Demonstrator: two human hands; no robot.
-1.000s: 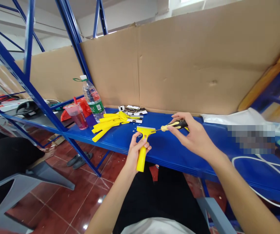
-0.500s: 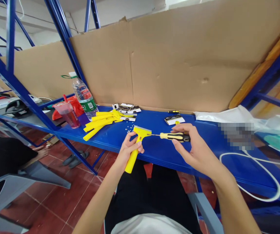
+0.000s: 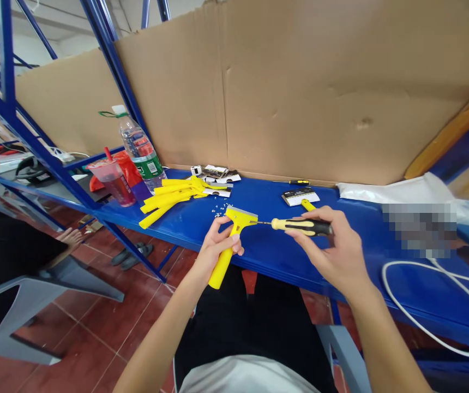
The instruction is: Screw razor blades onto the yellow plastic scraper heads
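My left hand (image 3: 219,246) is closed around a yellow scraper (image 3: 223,265), its head up and its handle slanting down toward my lap. A metal blade edge runs along the top of the head. In my right hand (image 3: 336,245) is a yellow-and-black screwdriver (image 3: 302,226), held level between thumb and fingers. Its shaft points left, and the tip meets the right side of the scraper's head. Just beyond my left hand, several tiny screws (image 3: 220,207) lie scattered on the blue table (image 3: 259,202). A pile of yellow scrapers (image 3: 173,194) lies to their left.
A large bottle (image 3: 146,158) and a cup of red drink (image 3: 115,185) stand at the left. Blade packets (image 3: 300,195) and a second screwdriver (image 3: 299,182) lie toward the back. A white cable (image 3: 385,284) loops at the right. Another person's hand (image 3: 70,238) shows at far left.
The camera view has tilted down and shifted slightly. My right hand and the screwdriver sit a little further right, the tip still at the scraper's head. My left hand keeps its grip.
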